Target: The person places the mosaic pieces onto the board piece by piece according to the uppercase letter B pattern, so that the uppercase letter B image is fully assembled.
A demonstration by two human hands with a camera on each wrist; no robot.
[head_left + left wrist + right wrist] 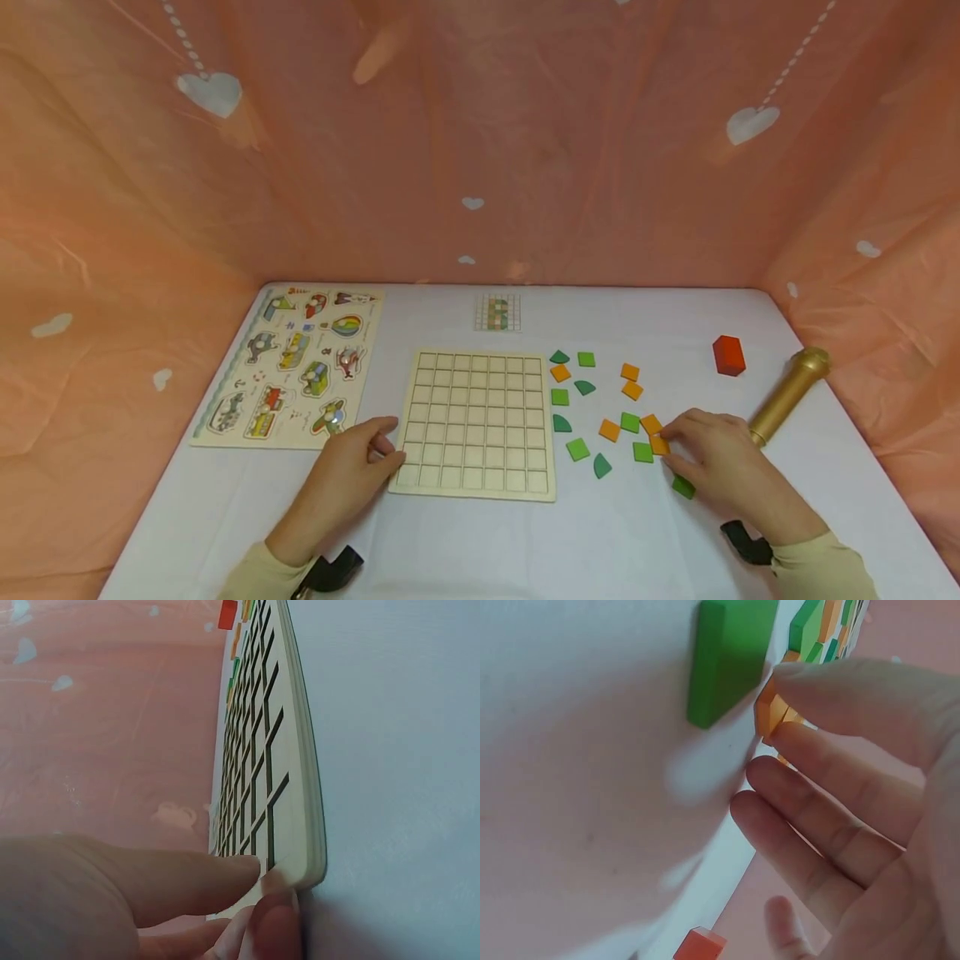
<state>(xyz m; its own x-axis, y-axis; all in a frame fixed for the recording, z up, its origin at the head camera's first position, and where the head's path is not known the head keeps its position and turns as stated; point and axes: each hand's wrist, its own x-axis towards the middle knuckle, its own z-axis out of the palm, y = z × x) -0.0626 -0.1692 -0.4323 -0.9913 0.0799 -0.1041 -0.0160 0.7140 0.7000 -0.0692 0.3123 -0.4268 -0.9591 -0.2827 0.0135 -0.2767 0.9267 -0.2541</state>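
My left hand holds the near left corner of a pale wooden grid board. In the left wrist view the thumb lies over the board's edge, with the other fingers bent beside and below it. At the right, my right hand pinches an orange square tile between thumb and index finger; the remaining fingers are spread and hold nothing. Another orange tile adjoins it. A green tile lies on the table close to the thumb, partly covered by the hand in the head view.
Green squares, dark green quarter-circles and orange squares lie scattered right of the board. A small pattern card is behind it. A picture puzzle lies left; a red block and gold cylinder stand right.
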